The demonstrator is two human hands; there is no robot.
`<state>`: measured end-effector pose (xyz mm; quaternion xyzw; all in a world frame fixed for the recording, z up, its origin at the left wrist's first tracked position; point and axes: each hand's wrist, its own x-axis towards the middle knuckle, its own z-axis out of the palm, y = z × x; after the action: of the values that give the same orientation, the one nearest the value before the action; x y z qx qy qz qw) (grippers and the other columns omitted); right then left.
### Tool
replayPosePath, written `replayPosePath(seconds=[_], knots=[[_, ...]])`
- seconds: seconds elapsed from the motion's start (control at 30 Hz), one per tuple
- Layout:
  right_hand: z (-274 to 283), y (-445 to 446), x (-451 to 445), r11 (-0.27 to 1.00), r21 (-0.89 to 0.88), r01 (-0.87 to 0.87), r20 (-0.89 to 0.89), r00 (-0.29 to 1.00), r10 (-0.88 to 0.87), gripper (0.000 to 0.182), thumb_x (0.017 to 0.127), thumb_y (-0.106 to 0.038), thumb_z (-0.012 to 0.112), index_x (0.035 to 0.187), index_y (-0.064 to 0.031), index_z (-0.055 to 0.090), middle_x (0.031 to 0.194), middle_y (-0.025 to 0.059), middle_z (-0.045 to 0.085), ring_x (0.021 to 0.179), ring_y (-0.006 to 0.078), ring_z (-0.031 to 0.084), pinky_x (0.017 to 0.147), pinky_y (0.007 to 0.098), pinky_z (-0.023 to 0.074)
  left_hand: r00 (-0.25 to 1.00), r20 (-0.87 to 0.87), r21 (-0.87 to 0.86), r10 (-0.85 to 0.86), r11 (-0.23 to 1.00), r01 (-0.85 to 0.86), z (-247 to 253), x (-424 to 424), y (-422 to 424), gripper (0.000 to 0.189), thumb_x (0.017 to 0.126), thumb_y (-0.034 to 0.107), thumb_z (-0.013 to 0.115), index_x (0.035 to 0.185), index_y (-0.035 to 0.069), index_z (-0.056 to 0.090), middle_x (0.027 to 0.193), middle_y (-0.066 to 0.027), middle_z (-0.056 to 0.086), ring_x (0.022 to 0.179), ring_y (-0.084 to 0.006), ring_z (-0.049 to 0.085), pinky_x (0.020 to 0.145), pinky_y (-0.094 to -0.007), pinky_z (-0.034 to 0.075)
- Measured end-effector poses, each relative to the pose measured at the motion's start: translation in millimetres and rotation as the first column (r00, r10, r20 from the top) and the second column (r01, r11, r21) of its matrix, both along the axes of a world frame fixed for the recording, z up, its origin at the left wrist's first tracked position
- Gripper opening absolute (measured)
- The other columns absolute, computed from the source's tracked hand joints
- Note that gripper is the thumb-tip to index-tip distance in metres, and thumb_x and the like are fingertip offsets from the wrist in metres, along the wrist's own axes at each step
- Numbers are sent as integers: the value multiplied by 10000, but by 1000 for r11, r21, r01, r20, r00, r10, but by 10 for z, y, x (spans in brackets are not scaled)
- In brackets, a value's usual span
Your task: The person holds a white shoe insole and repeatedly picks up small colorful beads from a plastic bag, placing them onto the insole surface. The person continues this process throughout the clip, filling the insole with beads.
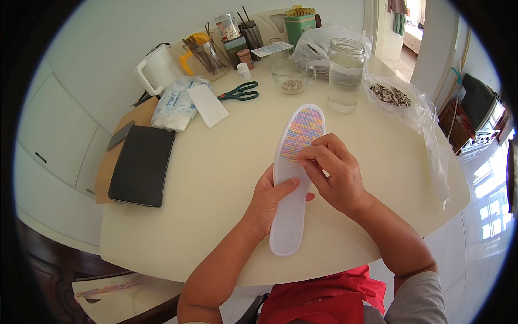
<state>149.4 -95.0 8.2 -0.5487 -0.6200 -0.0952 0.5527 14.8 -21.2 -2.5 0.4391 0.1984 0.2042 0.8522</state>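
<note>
A white shoe insole (289, 214) lies upright in the view above the table, its upper part covered with pink, yellow, blue and purple cross-stitch (303, 125). My left hand (271, 198) grips its middle, the thumb on top and the fingers underneath. At the lower edge of the stitched part, my right hand (334, 174) pinches something too small to make out between thumb and forefinger. Whether that is a needle or only thread cannot be told. The lower part of the insole is plain white.
Green-handled scissors (243, 91), a glass cup (292, 77) and a water-filled jar (344, 77) stand or lie beyond the insole. Sunflower seeds (390, 95) rest on a plastic bag at the right. A black case (141, 166) and a tissue pack (176, 105) are at the left.
</note>
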Motion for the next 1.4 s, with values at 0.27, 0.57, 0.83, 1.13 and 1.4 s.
replayPosePath(seconds=[0.27, 0.57, 0.83, 1.13, 1.4], knots=[[6, -1, 7, 1000, 1, 2, -1, 1000, -2, 105, 733, 6, 617, 829, -35, 603, 790, 86, 533, 666, 233, 566, 567, 310, 476, 1000, -13, 11, 5, 1000, -5, 7, -3, -4, 364, 836, 63, 522, 1185, 38, 421, 1071, -91, 520, 934, -179, 554, 778, -360, 538], [52, -61, 3, 996, -58, 65, 304, 952, -44, 285, 604, 1, 643, 878, -31, 571, 841, 64, 516, 718, 217, 570, 580, 302, 500, 988, -137, 160, 77, 986, -54, -5, 5, -42, 245, 843, 72, 503, 1064, 7, 422, 996, -111, 520, 838, -191, 586, 710, -327, 533], [-59, 40, 15, 997, 1, 73, 340, 938, -68, 328, 643, -47, 609, 966, -30, 555, 848, 57, 529, 724, 212, 584, 582, 317, 506, 979, -143, 244, 147, 964, -109, 31, 50, -123, 193, 871, 94, 509, 1027, -4, 453, 919, -91, 560, 765, -139, 585, 621, -275, 498], [-55, -7, 27, 985, -131, 115, 480, 876, -39, 370, 687, -30, 588, 1054, -72, 571, 947, 74, 530, 791, 212, 587, 625, 312, 505, 964, -111, 208, 244, 954, -217, 0, 23, -47, 174, 892, 142, 532, 1008, 13, 531, 874, -43, 594, 735, -97, 571, 615, -254, 489], [159, -30, 320, 977, -37, 211, -527, 826, -199, 170, 851, -103, 526, 997, -23, 558, 941, 33, 534, 714, 110, 474, 600, 243, 391, 981, 1, 174, 196, 966, -193, 85, -39, -15, 191, 884, 110, 537, 1052, 24, 509, 952, -50, 595, 852, -113, 568, 754, -276, 490]])
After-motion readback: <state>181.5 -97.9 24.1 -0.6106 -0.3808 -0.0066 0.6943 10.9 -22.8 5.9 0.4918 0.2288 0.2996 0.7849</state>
